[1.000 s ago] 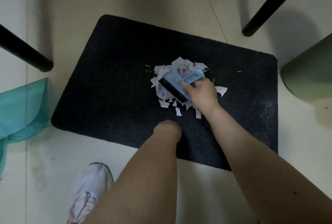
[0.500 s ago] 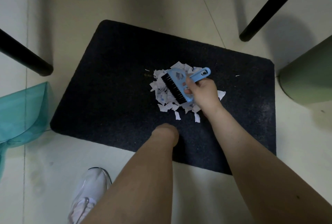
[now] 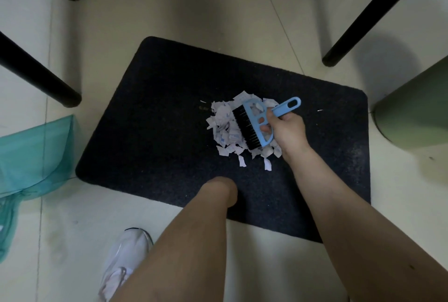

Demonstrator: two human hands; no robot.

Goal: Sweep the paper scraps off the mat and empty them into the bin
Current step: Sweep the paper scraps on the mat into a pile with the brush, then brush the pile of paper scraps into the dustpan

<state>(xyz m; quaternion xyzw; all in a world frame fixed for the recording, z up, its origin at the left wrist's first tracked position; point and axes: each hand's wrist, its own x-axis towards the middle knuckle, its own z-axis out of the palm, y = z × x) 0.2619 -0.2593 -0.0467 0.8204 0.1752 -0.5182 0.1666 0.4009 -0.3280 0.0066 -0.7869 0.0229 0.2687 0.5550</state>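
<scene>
The left hand was hidden, perhaps behind a bare knee (image 3: 221, 189). A light-blue plastic hand brush (image 3: 257, 123) was gripped firmly by the right hand (image 3: 286, 133), its black bristles resting on the heap of torn white paper scraps (image 3: 224, 127) on the dark rectangular mat (image 3: 157, 119).

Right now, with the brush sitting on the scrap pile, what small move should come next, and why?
Probably a short stroke with the blue brush in the right hand to draw in the loose scraps below the paper pile. A few white bits lie apart on the dark mat, and no dustpan shows. The left hand is not visible.
</scene>
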